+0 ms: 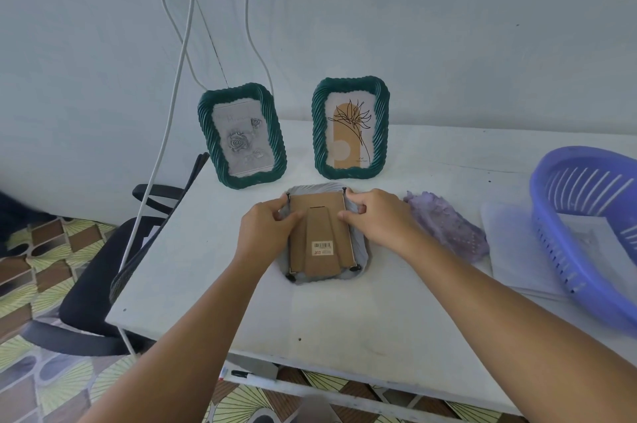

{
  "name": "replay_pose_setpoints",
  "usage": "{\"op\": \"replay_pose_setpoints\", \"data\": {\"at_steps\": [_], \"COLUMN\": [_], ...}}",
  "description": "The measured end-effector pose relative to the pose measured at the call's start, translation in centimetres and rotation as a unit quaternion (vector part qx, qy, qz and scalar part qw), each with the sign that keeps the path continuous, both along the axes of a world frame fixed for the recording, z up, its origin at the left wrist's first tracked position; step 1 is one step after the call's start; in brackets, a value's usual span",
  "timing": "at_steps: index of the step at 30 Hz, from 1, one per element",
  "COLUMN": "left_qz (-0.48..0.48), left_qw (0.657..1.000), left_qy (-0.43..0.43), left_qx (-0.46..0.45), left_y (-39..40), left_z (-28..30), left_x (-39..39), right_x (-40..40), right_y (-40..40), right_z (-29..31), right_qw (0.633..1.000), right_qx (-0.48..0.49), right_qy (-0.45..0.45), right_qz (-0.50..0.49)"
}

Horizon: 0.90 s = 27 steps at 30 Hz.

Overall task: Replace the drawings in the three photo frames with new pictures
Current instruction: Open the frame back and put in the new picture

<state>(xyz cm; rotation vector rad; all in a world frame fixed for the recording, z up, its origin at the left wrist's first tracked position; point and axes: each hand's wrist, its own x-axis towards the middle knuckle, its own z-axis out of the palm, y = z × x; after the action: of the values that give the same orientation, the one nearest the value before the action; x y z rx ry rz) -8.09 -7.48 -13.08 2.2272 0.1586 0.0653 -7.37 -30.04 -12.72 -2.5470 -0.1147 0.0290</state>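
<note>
We hold the face-down frame on the table, our left hand and right hand pinching its top corners. Behind it stand 2 green frames: rose and leaf.

White table, bearing: two green photo frames, rose drawing at back left and line-flower drawing just to its right, both standing upright; one frame lying face down nearer the front, cardboard back showing; purple cloth lying beside it; papers sitting under a purple basket at the right.
</note>
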Motion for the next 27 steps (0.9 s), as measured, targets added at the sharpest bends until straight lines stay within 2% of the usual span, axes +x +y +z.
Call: {"op": "replay_pose_setpoints", "data": {"at_steps": [15,27], "left_qz": [0.040,0.033], "left_qw": [0.995,0.996], "left_qy": [0.000,0.006], "left_qx": [-0.091,-0.081], "left_y": [-0.2,-0.1], "left_z": [-0.6,-0.6], "left_x": [0.3,0.1], "right_x": [-0.3,0.3], "right_y": [0.0,-0.2], "right_z": [0.7,-0.3], "right_qw": [0.999,0.996], "right_qx": [0.034,0.083], "right_qy": [0.022,0.022], "right_qz": [-0.010,-0.029]}}
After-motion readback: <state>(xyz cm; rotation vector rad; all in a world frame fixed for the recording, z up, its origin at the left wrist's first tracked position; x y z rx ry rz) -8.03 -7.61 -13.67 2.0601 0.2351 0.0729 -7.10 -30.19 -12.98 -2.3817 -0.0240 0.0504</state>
